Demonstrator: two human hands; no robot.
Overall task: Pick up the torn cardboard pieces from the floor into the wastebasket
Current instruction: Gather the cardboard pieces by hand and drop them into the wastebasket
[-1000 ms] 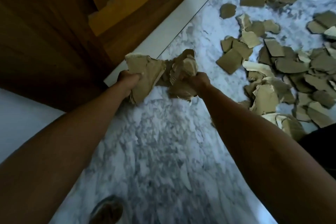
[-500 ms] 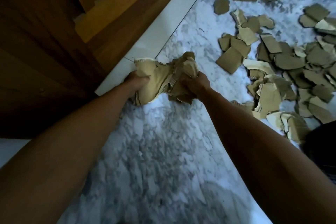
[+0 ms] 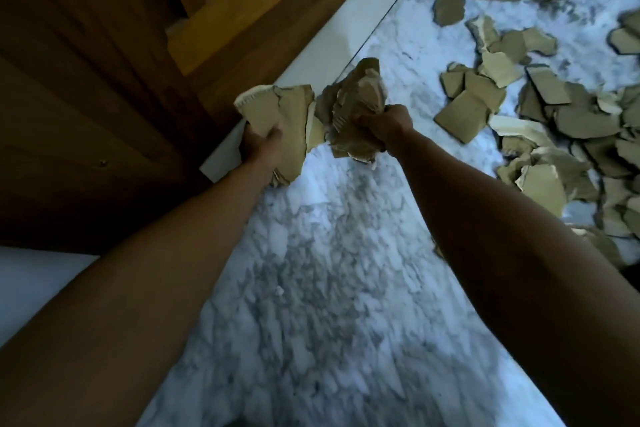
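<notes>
My left hand (image 3: 260, 146) grips a bunch of torn brown cardboard pieces (image 3: 281, 114), held up above the marble floor. Beside it, my right hand (image 3: 387, 128) grips a second crumpled bunch of cardboard (image 3: 353, 104); the two bunches nearly touch. Many more torn cardboard pieces (image 3: 568, 121) lie scattered over the floor to the right. No wastebasket is in view.
A dark wooden door or cabinet (image 3: 86, 80) fills the left side, with a white threshold strip (image 3: 346, 35) along its base. The white-grey marble floor (image 3: 311, 288) stretches below my arms. A dark object sits at the right edge (image 3: 632, 274).
Both hands stay closed on their cardboard bunches, which have moved slightly apart. The view has shifted a little; my foot seen at the bottom edge a second ago is gone from view.
</notes>
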